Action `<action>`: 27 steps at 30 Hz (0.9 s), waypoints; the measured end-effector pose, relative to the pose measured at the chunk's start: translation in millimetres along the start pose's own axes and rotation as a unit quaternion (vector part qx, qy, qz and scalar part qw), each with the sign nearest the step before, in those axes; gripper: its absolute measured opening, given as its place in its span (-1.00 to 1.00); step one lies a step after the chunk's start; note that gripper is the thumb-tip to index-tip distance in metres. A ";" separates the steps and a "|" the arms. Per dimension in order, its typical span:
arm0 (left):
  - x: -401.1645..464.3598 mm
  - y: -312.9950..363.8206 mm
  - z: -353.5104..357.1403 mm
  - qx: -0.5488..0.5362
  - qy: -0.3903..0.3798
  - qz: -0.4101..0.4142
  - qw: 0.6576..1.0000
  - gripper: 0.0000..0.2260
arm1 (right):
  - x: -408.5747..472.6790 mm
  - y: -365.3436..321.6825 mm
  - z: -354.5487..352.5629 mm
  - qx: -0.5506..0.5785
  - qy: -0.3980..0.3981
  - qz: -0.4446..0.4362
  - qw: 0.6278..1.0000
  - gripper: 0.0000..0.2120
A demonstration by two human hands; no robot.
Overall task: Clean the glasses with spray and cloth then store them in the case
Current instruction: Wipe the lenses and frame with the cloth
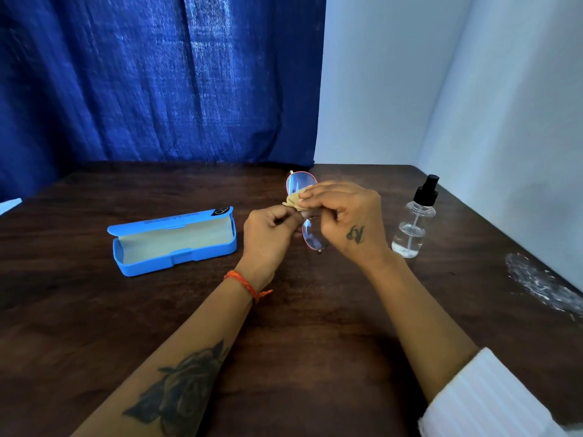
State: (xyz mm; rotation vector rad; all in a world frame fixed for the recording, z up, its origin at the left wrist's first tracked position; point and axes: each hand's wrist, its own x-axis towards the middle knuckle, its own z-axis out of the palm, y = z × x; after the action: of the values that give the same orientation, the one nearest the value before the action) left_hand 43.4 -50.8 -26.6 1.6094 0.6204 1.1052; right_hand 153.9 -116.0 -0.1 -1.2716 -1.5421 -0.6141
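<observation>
Dark wood table [315, 342], blue curtain [157, 80] behind, pale wall [441, 89] to your right. Your left hand [271, 234] is pinched closed on the glasses [310, 238] near the bridge, holding them above the table with one lens pointing away from you, the other toward you. Your right hand [344, 212] has its fingers pressed together on the tan cloth [291, 200], which lies against the far lens. Case [173, 244]: blue, lid open, pale lining showing, on the table left of your hands, apart from them. Spray bottle [413, 222]: clear, black nozzle, upright just right of your right hand. Orange thread [244, 283] on left wrist.
</observation>
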 end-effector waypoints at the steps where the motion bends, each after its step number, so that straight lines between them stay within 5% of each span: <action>1: 0.4 0.8 -0.4 -0.013 0.000 -0.005 1.000 -0.92 | 0.4 1.4 -1.2 -0.005 0.008 0.015 1.000 -0.68; 4: 2.3 2.8 -3.1 -0.064 0.008 -0.012 0.998 -0.89 | 3.7 4.8 -7.4 0.031 0.047 0.182 0.982 -0.64; 8: 4.2 3.9 -6.8 -0.096 0.010 -0.012 0.995 -0.89 | 14.5 14.4 -23.8 0.293 0.076 0.454 0.838 -0.63; 10: 4.9 4.4 -6.7 -0.102 0.009 -0.014 0.995 -0.90 | 15.3 11.9 -25.3 0.301 0.032 0.455 0.837 -0.65; 14: 6.4 4.0 -7.5 -0.086 0.018 -0.019 0.996 -0.89 | 8.1 -6.7 -14.4 0.091 -0.070 0.265 0.957 -0.76; 17: 7.0 3.9 -10.3 -0.072 0.018 -0.021 0.997 -0.84 | 4.9 -8.8 -11.1 0.068 -0.098 0.202 0.972 -0.86; 21: 4.6 6.3 -8.0 -0.094 0.019 -0.013 0.995 -0.85 | 7.6 -1.7 -19.1 0.103 -0.119 0.314 0.936 -0.88; 27: 5.3 7.7 -8.3 -0.125 0.047 -0.021 0.991 -0.94 | 11.4 0.9 -30.0 0.264 -0.155 0.499 0.811 -0.79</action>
State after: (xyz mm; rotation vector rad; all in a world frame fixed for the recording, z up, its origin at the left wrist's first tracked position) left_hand 37.3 -45.1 -17.3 1.3299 0.5504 1.1828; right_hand 166.5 -136.5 21.1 -1.5292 -0.9357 0.6899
